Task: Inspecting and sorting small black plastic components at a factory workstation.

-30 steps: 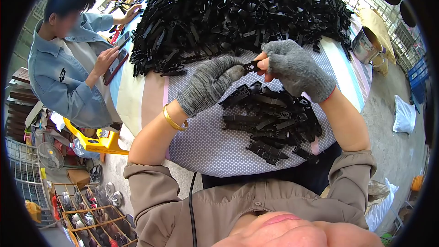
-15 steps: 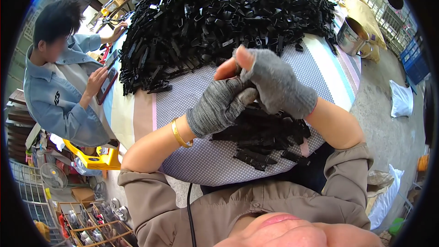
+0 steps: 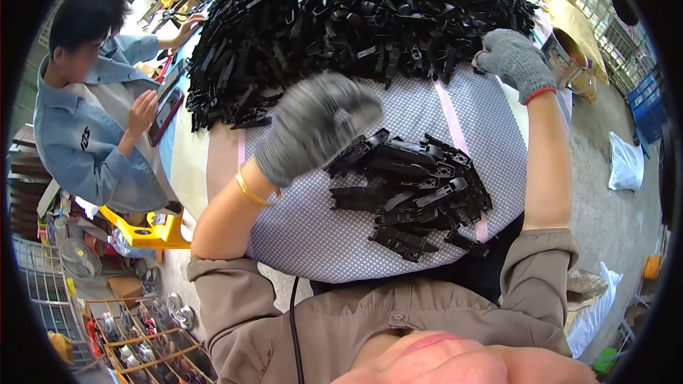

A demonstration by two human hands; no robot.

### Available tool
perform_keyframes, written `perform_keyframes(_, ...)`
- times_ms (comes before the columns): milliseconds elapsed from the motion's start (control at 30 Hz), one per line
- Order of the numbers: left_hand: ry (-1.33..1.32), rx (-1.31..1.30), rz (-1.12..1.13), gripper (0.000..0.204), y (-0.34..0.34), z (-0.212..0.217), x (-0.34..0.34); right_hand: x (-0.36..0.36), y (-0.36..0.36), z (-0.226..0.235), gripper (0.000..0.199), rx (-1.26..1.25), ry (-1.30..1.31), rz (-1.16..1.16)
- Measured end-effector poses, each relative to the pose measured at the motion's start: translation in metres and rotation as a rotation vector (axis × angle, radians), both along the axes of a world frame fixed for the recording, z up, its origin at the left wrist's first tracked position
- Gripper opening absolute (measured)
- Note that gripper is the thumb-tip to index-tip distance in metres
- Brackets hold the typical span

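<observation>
Right hand (image 3: pixel 516 64) has moved beside the large pile (image 3: pixel 356 21).

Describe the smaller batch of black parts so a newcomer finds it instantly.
Find the cloth-covered table, with a huge black heap across its far side. Come toward its near edge to the small batch of black parts. Unlike the heap, it is far smaller, set apart by a strip of dotted cloth.

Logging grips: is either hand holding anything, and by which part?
Cannot be told: the left hand, gloved in grey knit, is blurred; the right hand, gloved alike, hides any grip beside the heaped slim black plastic pieces.
</observation>
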State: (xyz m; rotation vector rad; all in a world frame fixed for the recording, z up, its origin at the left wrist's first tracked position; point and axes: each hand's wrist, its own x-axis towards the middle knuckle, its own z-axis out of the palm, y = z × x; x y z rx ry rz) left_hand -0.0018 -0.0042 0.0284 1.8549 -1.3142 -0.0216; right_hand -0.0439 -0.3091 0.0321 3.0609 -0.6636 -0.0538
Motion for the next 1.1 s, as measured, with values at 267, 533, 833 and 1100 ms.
perform_keyframes(267, -0.438, 0.408, 0.384, 0.030, 0.011, -0.025, 0.056, 0.013, 0.002, -0.024, 0.029, -0.068, -0.051, 0.195)
perform_keyframes(533, -0.424, 0.612, 0.380, 0.033, 0.041, -0.003, 0.085, -0.013, 0.071, -0.009, 0.009, 0.323, -0.495, 0.581)
perform_keyframes(833, -0.456, 0.801, 0.448, 0.039, 0.030, -0.018, 0.078, -0.007, 0.096, -0.040, 0.017, -0.137, -0.365, 0.907)
perform_keyframes(1100, -0.395, 0.860, 0.469, 0.049, 0.027, -0.009, 0.066, -0.006, 0.102, -0.033, 0.020, 0.252, -0.289, 0.837)
